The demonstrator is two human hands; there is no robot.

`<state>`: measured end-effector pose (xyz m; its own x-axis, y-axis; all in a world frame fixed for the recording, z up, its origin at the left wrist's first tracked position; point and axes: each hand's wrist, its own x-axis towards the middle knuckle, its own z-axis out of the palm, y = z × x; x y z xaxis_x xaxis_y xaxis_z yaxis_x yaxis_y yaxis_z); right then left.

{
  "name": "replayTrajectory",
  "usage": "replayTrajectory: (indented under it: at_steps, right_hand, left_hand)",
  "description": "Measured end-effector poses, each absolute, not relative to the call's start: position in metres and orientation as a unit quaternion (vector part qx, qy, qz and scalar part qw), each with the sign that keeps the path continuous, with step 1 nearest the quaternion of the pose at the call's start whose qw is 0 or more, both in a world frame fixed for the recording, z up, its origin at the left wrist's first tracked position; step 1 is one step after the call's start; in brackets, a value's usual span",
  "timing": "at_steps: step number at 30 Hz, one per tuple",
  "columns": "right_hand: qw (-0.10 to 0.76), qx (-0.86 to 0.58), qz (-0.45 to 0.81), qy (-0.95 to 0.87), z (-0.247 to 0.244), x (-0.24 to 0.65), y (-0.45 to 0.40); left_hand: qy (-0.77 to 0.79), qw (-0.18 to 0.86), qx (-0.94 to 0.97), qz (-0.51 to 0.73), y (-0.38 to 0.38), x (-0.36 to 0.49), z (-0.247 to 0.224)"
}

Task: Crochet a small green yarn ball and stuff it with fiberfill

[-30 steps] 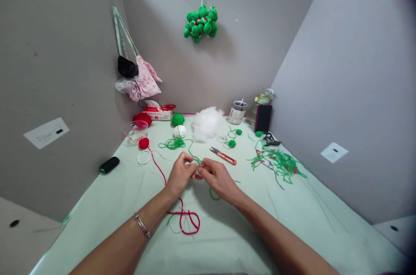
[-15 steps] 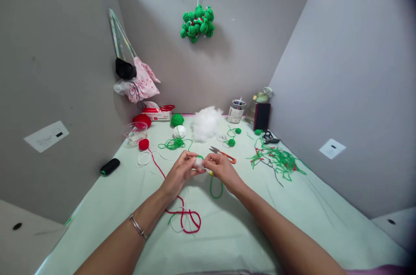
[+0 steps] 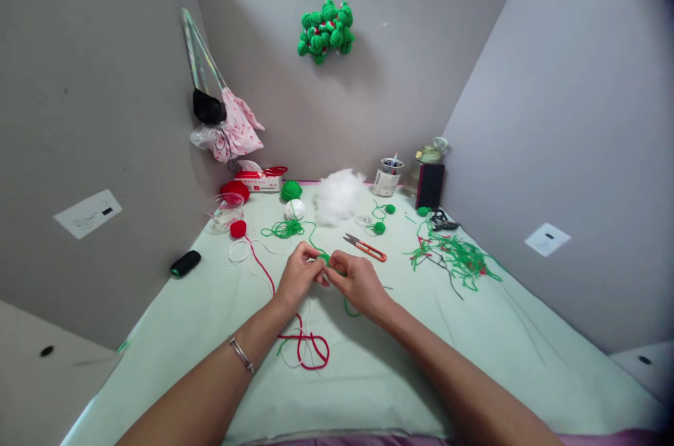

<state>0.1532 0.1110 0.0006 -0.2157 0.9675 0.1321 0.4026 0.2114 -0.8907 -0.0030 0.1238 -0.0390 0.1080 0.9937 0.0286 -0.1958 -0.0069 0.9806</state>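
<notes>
My left hand point(image 3: 301, 276) is closed on a small green crochet piece point(image 3: 324, 258), only a bit of which shows between the fingers. My right hand point(image 3: 361, 284) presses its bent fingers and thumb against the same piece, the two sets of fingertips meeting. Green yarn point(image 3: 313, 239) runs from the piece back to a loose green tangle point(image 3: 284, 229). A loop of green yarn point(image 3: 349, 308) hangs under my right hand. Just beyond that hand lie orange-handled thread snips point(image 3: 368, 248). A thin grey tip pokes out beside my right hand; what it belongs to is hidden.
White stuffing point(image 3: 340, 197) is heaped at the back. Red yarn point(image 3: 314, 340) loops in front of my left wrist. Green yarn scraps point(image 3: 458, 256) lie to the right. A can of pens point(image 3: 387, 179) and a dark phone point(image 3: 430, 186) stand behind. Grey partitions enclose the table.
White stuffing that showed between my fingers is now out of sight. My fingertips have come closer together around the green piece. The camera view has shifted slightly.
</notes>
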Motion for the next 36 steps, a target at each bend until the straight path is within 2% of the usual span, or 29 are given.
replayTrajectory:
  at_steps: [5,11,16,27,36]
  right_hand:
    - [0.362,-0.494,0.44,-0.656,0.001,0.168,0.127]
    - [0.398,-0.493,0.506,-0.585,-0.004,0.176,0.138]
    - [0.41,-0.486,0.528,-0.563,-0.005,0.176,0.138]
    - [0.389,-0.461,0.496,-0.625,-0.005,0.162,0.125]
    - [0.372,-0.445,0.475,-0.661,0.005,0.166,0.118]
  left_hand:
    - [0.41,0.551,0.495,0.532,0.121,-0.008,-0.025]
    - [0.444,0.475,0.56,0.513,0.119,-0.011,-0.024]
    - [0.43,0.464,0.587,0.505,0.119,-0.011,-0.022]
    - [0.389,0.579,0.488,0.524,0.121,-0.011,-0.019]
    - [0.377,0.611,0.469,0.514,0.119,-0.007,-0.023]
